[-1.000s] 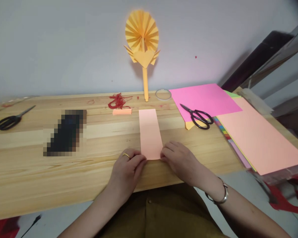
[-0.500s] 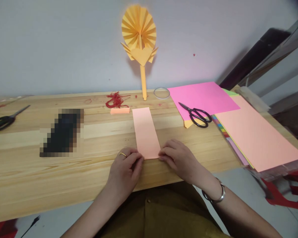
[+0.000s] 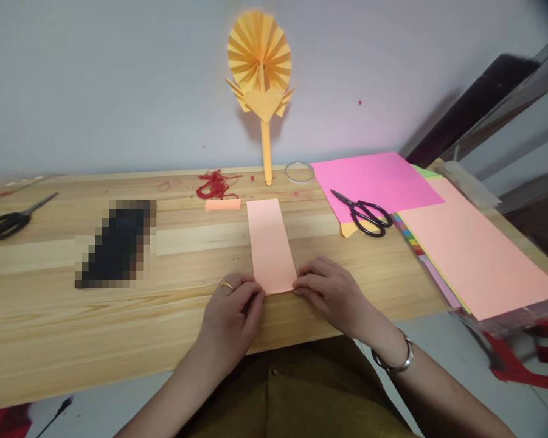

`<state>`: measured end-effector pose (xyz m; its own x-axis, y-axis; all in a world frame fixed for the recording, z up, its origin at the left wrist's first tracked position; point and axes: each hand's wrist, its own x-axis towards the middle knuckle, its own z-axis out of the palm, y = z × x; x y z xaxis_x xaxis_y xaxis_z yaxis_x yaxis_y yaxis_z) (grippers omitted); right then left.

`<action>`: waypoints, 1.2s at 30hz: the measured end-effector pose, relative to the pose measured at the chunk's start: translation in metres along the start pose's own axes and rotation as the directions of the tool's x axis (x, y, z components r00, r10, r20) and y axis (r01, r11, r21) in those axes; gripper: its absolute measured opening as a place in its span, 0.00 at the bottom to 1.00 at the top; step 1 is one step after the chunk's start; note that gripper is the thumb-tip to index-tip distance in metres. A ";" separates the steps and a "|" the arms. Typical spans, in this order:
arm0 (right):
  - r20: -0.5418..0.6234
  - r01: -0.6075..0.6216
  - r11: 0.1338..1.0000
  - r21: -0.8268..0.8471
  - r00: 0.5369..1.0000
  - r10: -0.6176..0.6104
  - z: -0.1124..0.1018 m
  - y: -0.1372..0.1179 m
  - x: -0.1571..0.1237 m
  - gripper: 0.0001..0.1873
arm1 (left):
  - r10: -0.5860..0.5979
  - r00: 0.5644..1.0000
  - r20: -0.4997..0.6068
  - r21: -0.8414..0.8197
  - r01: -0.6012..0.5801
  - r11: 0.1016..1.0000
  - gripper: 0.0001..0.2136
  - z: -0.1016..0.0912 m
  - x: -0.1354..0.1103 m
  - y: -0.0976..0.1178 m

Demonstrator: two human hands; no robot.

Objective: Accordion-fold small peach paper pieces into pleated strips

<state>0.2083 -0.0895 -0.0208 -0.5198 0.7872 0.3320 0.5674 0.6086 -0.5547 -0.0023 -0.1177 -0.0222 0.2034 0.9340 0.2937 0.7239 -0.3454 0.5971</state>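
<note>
A long strip of peach paper [image 3: 270,246] lies on the wooden table, its near end close to the table's front edge. My left hand [image 3: 235,313] pinches the strip's near left corner between thumb and fingers. At the near right corner, my right hand [image 3: 328,292] grips the paper in the same way. The strip's near edge is slightly curved between the two hands. Just past its far end on the left sits a small rolled or folded peach piece [image 3: 223,205].
Black-handled scissors [image 3: 367,214] rest on pink paper [image 3: 383,182], beside a peach sheet stack [image 3: 478,249]. Behind are red threads [image 3: 216,185], a clear tape ring [image 3: 300,172] and a yellow paper fan [image 3: 260,55] against the wall. Leftward are a blurred dark object [image 3: 116,243] and more scissors [image 3: 9,224].
Both hands keep their hold on the strip's near corners with hardly any movement. The whole view has shifted slightly, so things appear a little further right.
</note>
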 end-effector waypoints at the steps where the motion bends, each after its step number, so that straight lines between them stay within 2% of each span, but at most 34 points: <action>1: -0.004 -0.005 1.000 -0.001 1.000 0.005 0.000 0.000 0.000 0.07 | 0.000 1.000 -0.002 -0.002 0.000 1.000 0.06 0.000 0.000 0.000; 8: 0.010 -0.098 0.995 -0.036 0.995 0.098 -0.001 -0.008 0.005 0.08 | -0.031 1.000 0.007 -0.003 0.031 1.000 0.05 0.001 0.000 -0.001; 17: -0.009 -0.218 0.975 0.051 0.976 0.218 -0.001 -0.010 0.005 0.06 | -0.125 0.992 0.017 0.000 0.125 0.992 0.07 0.000 0.001 -0.004; 24: -0.017 -0.258 0.961 0.096 0.965 0.260 -0.002 -0.014 0.004 0.08 | -0.110 0.993 0.040 0.010 0.110 0.994 0.09 -0.001 0.003 -0.005; 31: -0.045 -0.267 0.953 0.146 0.960 0.276 -0.001 -0.010 0.001 0.07 | 0.007 0.994 0.107 -0.003 -0.007 1.000 0.08 -0.005 0.005 -0.006; 36: -0.077 -0.317 0.931 0.181 0.939 0.334 0.000 -0.007 0.000 0.07 | 0.004 0.995 0.101 0.043 -0.009 0.999 0.08 -0.003 0.006 -0.006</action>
<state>0.2041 -0.0933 -0.0170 -0.2491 0.9506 0.1852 0.5772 0.2993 -0.7598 -0.0073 -0.1103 -0.0216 0.2720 0.9370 0.2192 0.7500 -0.3491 0.5618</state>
